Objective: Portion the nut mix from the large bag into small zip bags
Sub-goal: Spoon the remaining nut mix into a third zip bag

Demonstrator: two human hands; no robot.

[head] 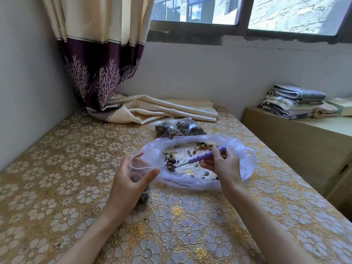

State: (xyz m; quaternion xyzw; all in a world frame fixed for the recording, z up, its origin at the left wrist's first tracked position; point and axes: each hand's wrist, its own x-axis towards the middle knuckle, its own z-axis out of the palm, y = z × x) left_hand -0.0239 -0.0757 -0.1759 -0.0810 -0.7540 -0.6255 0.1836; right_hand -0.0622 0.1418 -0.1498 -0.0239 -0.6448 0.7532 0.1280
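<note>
1. Covering the table [57,187], a floral cloth bears the large bag [238,149], lying open with scattered nuts [172,162].
2. Left hand [131,180] grips a small zip bag [140,164], mouth open.
3. Right hand [222,164] pinches a purple-handled spoon [202,157], tip among nuts.
4. Two filled bags [179,127] lie behind.

I count two filled small zip bags [179,128] lying side by side, one small zip bag [140,169] held open in my left hand [128,181], one large bag [198,161], one purple-handled scoop [202,156] in my right hand [222,164], and one stack of folded towels [294,101].
</note>
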